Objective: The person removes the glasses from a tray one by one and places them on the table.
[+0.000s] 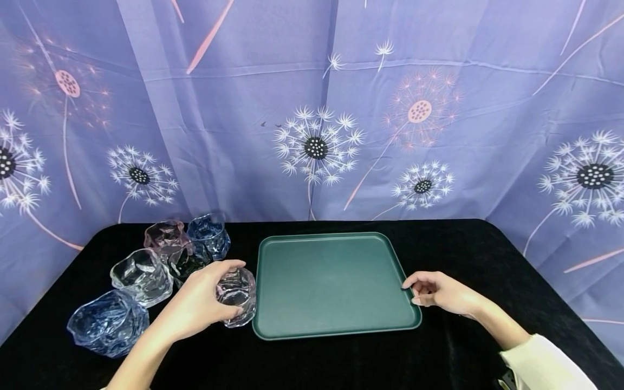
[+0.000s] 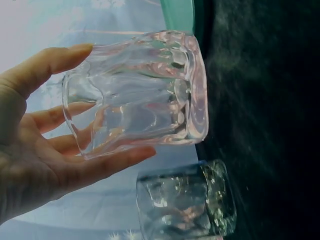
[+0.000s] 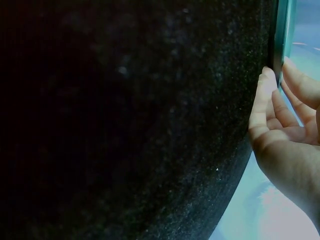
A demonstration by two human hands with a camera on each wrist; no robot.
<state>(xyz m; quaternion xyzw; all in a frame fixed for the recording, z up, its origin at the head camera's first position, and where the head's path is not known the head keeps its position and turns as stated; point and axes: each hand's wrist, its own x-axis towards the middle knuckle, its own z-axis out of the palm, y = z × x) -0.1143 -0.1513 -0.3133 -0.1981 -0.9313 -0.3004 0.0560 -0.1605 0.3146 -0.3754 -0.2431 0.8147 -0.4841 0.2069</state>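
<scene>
A pale pink, wavy-sided glass (image 2: 145, 100) is upright in my left hand (image 1: 202, 300), just left of the green tray (image 1: 336, 281). In the left wrist view, the thumb and fingers (image 2: 60, 60) grip the glass around its upper part, with its thick base close over the black cloth. My right hand (image 1: 446, 295) pinches the tray's right rim near the front corner. Seen from the right wrist, its thumb and fingertips meet at the green edge (image 3: 283, 40).
Left of the tray stand several wavy glasses: a large blue one (image 1: 108, 325), a clear one (image 1: 143, 279), a dark grey one (image 1: 187, 262) partly behind my left hand, a pink one (image 1: 164, 237) and another blue one (image 1: 210, 237). A dandelion-print curtain (image 1: 234, 135) hangs behind the black-covered table.
</scene>
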